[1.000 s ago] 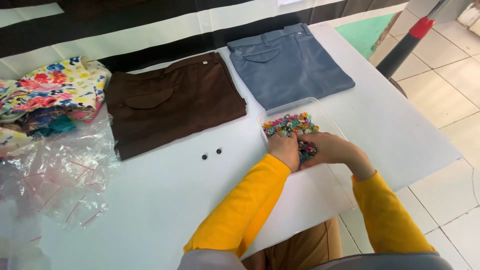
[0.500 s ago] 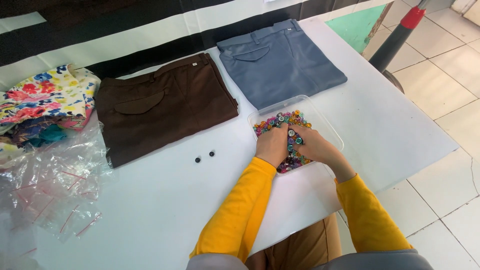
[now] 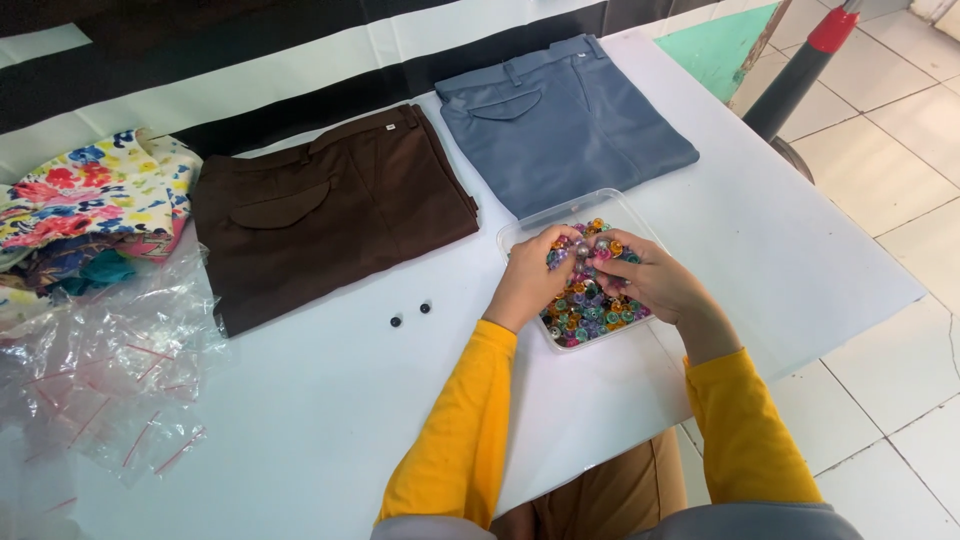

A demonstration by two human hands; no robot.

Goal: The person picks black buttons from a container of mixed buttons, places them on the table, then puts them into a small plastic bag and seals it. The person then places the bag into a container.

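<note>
Both hands are over the clear tray (image 3: 520,232) of coloured buttons (image 3: 590,310) at the right near part of the white table (image 3: 300,420). The left hand (image 3: 530,275) and the right hand (image 3: 640,275) are half-closed – fingertips pinching one small button (image 3: 583,249) between them. The sorting step seems in hand; next calls for a steady lift.

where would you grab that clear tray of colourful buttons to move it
Probably by the bare far rim of the clear tray, coming from the blue trousers side: it is shallow, flat and open-topped, and both the left hand and right hand cover the near part.
</note>
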